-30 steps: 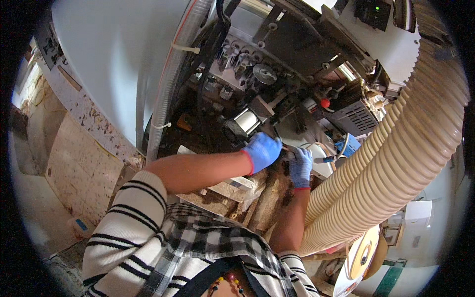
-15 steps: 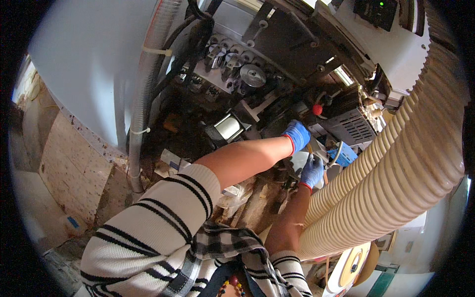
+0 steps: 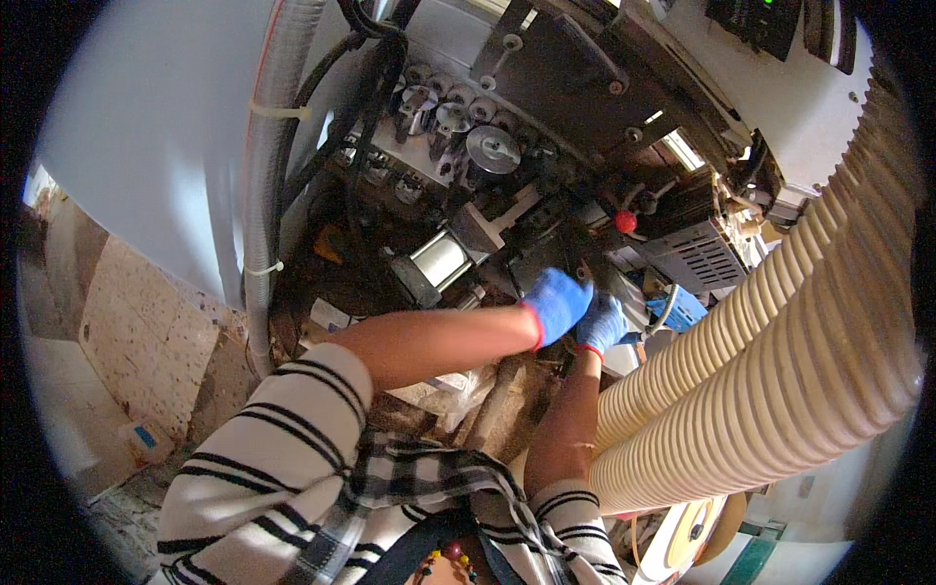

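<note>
My left hand (image 3: 558, 304), in a blue glove with a red cuff, is closed and slightly blurred beside my right hand (image 3: 602, 322), gloved alike and curled closed. Both are low inside a machine, close together; whatever their fingers hold is hidden or too small to make out. A pneumatic cylinder (image 3: 435, 263) with a silver barrel is left of them. A red knob (image 3: 626, 221) is above them, near a slotted metal box (image 3: 692, 253). A blue plastic part (image 3: 682, 308) with a pale hose sits just right of my right hand.
Two large ribbed beige hoses (image 3: 760, 409) run along my right, above a round yellow disc (image 3: 682, 536). A clear hose (image 3: 268, 185) and black hoses (image 3: 375, 68) line a white panel (image 3: 146, 175) at left. Silver rollers (image 3: 492, 148) sit at the back. Debris and wood lie below.
Since half a second ago my left hand has moved down and left, closer beside my right hand, which shifted slightly left. The thin orange-brown piece seen between them is no longer visible.
</note>
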### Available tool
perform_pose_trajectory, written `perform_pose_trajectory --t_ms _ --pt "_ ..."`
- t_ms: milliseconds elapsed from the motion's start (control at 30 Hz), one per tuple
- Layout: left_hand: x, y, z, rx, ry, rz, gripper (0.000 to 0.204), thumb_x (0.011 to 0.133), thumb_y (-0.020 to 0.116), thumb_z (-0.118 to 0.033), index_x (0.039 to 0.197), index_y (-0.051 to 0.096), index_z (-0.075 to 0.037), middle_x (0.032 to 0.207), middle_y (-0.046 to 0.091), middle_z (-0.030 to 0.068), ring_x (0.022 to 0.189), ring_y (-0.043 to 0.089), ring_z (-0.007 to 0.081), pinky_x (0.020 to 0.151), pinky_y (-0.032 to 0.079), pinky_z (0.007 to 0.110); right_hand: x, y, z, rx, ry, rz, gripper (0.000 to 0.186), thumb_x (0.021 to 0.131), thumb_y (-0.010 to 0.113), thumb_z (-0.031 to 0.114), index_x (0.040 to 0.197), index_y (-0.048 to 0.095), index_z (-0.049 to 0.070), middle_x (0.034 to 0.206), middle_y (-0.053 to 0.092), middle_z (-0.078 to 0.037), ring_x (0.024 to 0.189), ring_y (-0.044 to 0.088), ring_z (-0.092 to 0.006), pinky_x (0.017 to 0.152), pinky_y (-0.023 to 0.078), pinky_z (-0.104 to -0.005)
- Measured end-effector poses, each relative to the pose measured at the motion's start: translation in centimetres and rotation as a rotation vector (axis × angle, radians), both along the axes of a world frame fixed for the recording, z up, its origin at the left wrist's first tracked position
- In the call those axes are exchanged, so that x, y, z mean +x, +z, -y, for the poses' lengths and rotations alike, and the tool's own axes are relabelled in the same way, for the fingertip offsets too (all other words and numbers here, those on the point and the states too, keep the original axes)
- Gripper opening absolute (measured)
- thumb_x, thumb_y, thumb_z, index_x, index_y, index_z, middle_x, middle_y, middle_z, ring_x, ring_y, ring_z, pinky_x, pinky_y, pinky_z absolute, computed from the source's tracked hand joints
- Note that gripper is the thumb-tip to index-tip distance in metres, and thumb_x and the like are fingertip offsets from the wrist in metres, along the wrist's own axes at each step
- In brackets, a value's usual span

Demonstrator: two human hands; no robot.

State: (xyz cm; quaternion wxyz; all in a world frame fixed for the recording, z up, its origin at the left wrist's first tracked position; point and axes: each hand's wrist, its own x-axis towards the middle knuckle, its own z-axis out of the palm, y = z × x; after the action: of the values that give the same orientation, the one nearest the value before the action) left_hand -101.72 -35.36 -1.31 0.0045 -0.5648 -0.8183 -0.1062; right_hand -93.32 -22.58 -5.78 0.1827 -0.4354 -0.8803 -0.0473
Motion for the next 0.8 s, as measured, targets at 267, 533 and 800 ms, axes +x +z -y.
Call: perform_pose_trajectory --t_ms 267,533,800 --pt "0.9 1.7 16.7 0.365 -0.124 0.058 0.043 0.085 0.058 -0.030 0.124 0.053 -0.013 0.058 0.055 0.0009 0.053 0.057 0.0174 0.051 0.044 0.034 -1.1 -0.1 0.2 0.199 0.101 -0.016 0.022 0.080 0.064 0.034 0.091 0.068 0.015 0.094 0.063 -0.012 0.089 0.059 -0.0301 0.073 0.046 -0.0424" --pt "0.3 0.6 24.0 0.228 -0.016 0.298 0.044 0.088 0.054 -0.033 0.129 0.050 -0.018 0.062 0.058 0.0081 0.056 0.059 0.0237 0.049 0.046 0.038 -0.7 -0.5 0.5 0.160 0.112 0.066 0.019 0.082 0.061 0.026 0.098 0.071 0.022 0.097 0.065 -0.007 0.095 0.057 -0.0288 0.083 0.046 -0.0407" --pt "0.2 -0.9 27.3 0.236 0.072 0.366 0.040 0.088 0.054 -0.027 0.126 0.052 -0.013 0.066 0.058 0.0067 0.058 0.059 0.0237 0.054 0.046 0.038 0.0 -0.3 0.4 0.159 -0.073 0.092 0.021 0.087 0.056 0.031 0.096 0.071 0.019 0.093 0.065 -0.008 0.090 0.058 -0.0289 0.078 0.046 -0.0435"
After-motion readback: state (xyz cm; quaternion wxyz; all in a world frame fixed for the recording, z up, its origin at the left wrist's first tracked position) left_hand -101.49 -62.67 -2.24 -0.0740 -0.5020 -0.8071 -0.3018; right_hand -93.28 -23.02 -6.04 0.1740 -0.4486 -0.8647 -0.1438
